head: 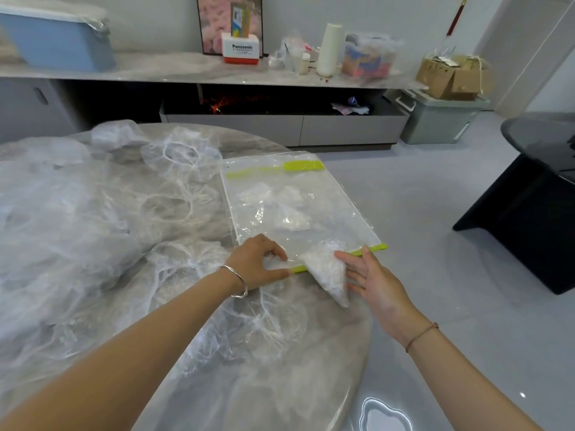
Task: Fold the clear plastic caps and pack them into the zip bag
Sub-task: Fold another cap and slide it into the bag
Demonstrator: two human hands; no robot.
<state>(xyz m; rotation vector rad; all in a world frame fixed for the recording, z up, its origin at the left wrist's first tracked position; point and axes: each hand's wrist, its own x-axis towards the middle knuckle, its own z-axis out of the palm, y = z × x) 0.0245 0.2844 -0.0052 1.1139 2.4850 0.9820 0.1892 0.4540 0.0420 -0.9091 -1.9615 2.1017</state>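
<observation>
A clear zip bag (311, 209) with green strips lies on the right side of the round marble table (280, 368), its mouth toward me. Several folded caps (291, 219) show inside it. A folded triangular cap (328, 269) sits half in the bag's mouth. My left hand (258, 264) pinches the near edge of the bag at the green zip strip. My right hand (373, 281) has straight fingers resting against the right side of the folded cap. Unfolded clear plastic caps (93, 219) are heaped over the left of the table.
The table's curved edge runs close to the bag's right side, with grey floor beyond. A black stand (529, 213) is on the right. A long low cabinet (280, 119) and a shelf with boxes and containers line the far wall.
</observation>
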